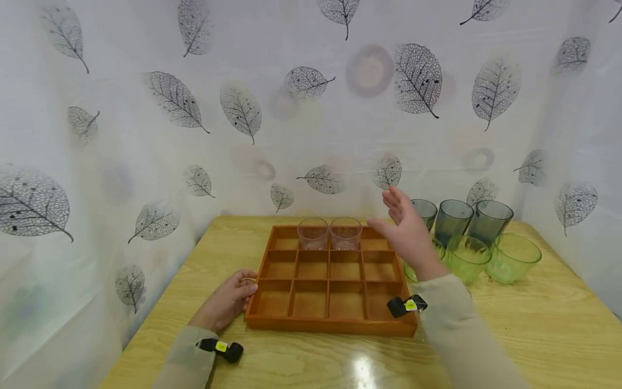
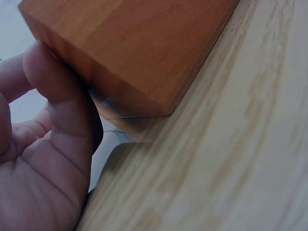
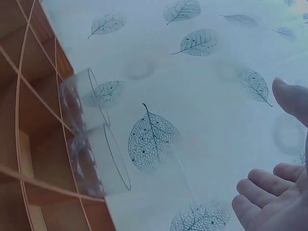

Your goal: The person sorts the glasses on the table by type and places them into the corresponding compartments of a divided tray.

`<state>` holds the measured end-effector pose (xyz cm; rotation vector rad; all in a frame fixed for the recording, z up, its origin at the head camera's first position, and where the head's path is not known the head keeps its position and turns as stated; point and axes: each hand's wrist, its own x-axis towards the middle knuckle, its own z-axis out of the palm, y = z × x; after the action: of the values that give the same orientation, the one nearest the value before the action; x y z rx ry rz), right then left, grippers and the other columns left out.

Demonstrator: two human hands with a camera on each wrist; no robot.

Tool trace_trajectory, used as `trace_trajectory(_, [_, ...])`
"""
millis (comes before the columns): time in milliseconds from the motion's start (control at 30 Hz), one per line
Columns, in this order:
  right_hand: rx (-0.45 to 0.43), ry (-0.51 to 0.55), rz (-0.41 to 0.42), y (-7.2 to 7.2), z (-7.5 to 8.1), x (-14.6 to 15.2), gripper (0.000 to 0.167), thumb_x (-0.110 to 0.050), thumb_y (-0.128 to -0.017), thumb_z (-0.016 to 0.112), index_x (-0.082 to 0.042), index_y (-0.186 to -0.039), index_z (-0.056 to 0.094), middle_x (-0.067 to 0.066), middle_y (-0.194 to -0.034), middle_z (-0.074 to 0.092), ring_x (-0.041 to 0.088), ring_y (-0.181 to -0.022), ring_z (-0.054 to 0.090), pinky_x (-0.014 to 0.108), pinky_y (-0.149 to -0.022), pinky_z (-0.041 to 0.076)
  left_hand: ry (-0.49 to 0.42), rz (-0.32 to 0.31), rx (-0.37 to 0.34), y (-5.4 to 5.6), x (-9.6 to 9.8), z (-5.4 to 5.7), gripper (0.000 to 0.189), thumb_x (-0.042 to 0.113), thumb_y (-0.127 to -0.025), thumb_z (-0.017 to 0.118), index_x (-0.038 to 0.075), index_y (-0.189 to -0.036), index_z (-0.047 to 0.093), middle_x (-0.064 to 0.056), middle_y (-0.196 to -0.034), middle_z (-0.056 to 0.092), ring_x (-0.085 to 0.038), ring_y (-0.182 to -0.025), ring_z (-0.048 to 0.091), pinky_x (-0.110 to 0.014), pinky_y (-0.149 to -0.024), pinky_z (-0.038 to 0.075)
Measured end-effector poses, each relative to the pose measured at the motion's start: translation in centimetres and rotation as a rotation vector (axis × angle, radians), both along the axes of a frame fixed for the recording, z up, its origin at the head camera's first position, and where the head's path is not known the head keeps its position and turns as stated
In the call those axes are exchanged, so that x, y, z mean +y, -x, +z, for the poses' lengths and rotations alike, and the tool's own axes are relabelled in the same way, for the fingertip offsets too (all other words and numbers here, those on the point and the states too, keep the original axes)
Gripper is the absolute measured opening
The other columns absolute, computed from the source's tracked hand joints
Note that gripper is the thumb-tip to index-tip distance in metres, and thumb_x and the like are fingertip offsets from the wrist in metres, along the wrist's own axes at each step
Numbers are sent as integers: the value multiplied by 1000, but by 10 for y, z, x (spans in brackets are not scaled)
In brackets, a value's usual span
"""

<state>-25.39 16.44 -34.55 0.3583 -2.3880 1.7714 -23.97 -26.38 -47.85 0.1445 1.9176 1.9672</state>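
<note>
A wooden compartment tray lies on the table. Two clear glasses stand side by side in the middle of its back row. My left hand touches the tray's left side; in the left wrist view its thumb rests against the wood near a corner. My right hand is raised over the tray's back right corner, fingers extended and holding nothing. Behind it stand dark grey glasses, and green glass bowls stand in front of those. The right hand partly hides the leftmost grey glass and green bowl.
The light wood table reaches past the tray on both sides. A white curtain with leaf prints hangs close behind the table and along its sides. Black straps with small devices sit on both wrists.
</note>
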Motion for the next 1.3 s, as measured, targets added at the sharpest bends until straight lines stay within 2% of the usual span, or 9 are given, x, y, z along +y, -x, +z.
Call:
trace_trajectory(200, [16,-37,5,-11,-1,14,96,-42,-93,74,-25,-163,10,-1,-164,26,20,-150,24,45,-119,22,-1,6,4,-1,0,1,33,14,-104,58,4,-130,40,-2,-96,54,-11,-67,48,-24,-59,44])
trace_trajectory(600, [52,-92,14,-39,-9,47,89,-33,-97,70,-26,-163,11,4,-164,27,30,-149,26,58,-114,24,0,0,11,0,-1,-2,32,16,-104,58,5,-129,41,-3,-97,53,-12,-68,47,-25,-60,44])
trace_trajectory(633, [51,-98,15,-41,-10,50,88,-32,-98,70,-27,-163,11,5,-164,27,31,-149,26,56,-115,25,1,-1,12,0,-1,-2,32,16,-105,58,5,-129,40,-2,-97,53,-12,-68,47,-25,-60,43])
trace_trajectory(733, [63,-127,8,-48,-13,59,87,-28,-99,69,-28,-163,11,6,-164,28,32,-148,28,32,-115,30,1,-2,15,0,-1,-2,31,15,-105,58,5,-129,41,-2,-96,53,-12,-68,47,-25,-60,43])
trace_trajectory(867, [90,-187,-23,-56,-18,72,86,-25,-99,69,-28,-163,12,7,-163,30,36,-146,31,6,-99,32,-5,0,16,0,-1,-3,30,15,-104,58,6,-128,41,-1,-95,54,-12,-68,47,-24,-60,43])
trace_trajectory(933, [100,-213,-27,-61,-21,77,86,-24,-99,69,-27,-163,12,7,-162,31,35,-145,31,4,-98,30,-7,1,14,0,0,-3,30,15,-104,58,6,-128,41,-1,-95,54,-12,-68,47,-24,-60,43])
trace_trajectory(1033, [111,-242,-26,-68,-27,85,85,-23,-100,68,-25,-163,12,10,-162,30,21,-147,32,3,-99,28,-9,2,11,0,0,-2,30,14,-104,58,6,-128,41,-2,-95,54,-12,-68,47,-24,-60,43])
trace_trajectory(1133, [105,-258,-25,-73,-33,93,84,-21,-100,68,-24,-163,12,12,-162,29,16,-146,31,2,-98,27,-13,3,10,0,1,-1,29,13,-104,57,6,-127,41,-2,-95,55,-12,-68,47,-25,-60,43])
trace_trajectory(1300, [72,-276,-45,-81,-45,104,86,-19,-98,69,-22,-163,13,13,-162,31,36,-144,32,1,-97,27,-17,7,6,0,0,-1,27,12,-104,58,7,-125,42,-1,-94,55,-12,-68,47,-24,-60,43])
